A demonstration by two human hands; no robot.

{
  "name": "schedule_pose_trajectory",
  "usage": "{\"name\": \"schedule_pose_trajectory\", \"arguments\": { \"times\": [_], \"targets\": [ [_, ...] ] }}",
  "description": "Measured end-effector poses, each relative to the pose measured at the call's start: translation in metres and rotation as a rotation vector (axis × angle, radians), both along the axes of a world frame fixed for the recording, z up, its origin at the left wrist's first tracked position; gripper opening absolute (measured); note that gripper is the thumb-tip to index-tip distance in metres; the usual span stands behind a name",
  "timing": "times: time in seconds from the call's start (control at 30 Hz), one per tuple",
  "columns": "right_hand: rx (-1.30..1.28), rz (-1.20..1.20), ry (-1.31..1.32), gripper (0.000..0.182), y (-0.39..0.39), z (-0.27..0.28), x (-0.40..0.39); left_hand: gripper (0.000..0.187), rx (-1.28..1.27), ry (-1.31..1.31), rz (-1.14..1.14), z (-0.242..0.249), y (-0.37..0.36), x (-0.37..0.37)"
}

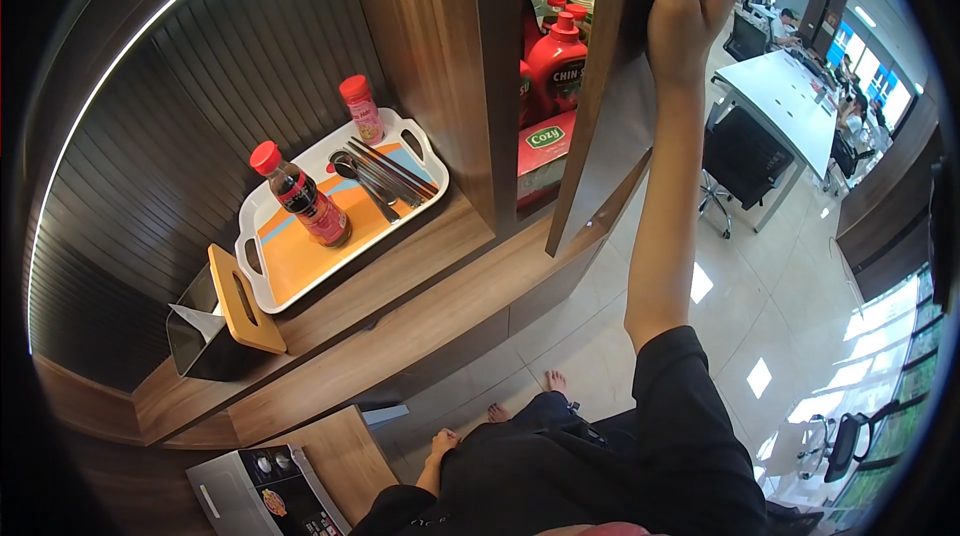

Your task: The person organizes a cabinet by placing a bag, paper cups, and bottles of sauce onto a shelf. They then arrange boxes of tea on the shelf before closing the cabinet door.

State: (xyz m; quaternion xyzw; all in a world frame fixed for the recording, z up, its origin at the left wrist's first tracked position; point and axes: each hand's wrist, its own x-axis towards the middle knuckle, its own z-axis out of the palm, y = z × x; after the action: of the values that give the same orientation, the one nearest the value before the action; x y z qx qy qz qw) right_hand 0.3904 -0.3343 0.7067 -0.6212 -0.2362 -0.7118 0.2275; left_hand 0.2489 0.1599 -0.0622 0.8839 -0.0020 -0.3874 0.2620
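Opening the cabinet door (592,126), ajar before the Chin-Su bottle (556,64), seems in hand, right hand (698,16) at its edge, left hand (445,443) low, both hands' fingers unclear, calling next for a steady swing.

My single view comes from my own head, facing forward and steeply down through a wide, bowed lens. My right hand (695,1) and the cabinet door (588,126) loom near; my feet (556,382) show below; the white desk (775,101) seems far off, though distortion muddies depth.
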Motion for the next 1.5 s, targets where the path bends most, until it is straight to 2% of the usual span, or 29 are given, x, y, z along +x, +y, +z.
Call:
{"name": "schedule_pose_trajectory", "arguments": {
  "times": [1.0, 1.23, 1.5],
  "targets": [
    [-0.065, -0.123, -0.073, 0.014, 0.003, 0.004, 0.028, 0.028, -0.063, -0.032, 0.058, -0.001, 0.015, -0.007],
    [-0.036, -0.048, -0.058, 0.014, 0.004, 0.003, 0.03, 0.028, -0.056, -0.025, 0.063, -0.008, 0.016, -0.005],
    [-0.056, -0.177, -0.083, 0.014, 0.004, 0.004, 0.028, 0.029, -0.044, -0.02, 0.054, -0.005, 0.013, -0.004]
  ]
}}
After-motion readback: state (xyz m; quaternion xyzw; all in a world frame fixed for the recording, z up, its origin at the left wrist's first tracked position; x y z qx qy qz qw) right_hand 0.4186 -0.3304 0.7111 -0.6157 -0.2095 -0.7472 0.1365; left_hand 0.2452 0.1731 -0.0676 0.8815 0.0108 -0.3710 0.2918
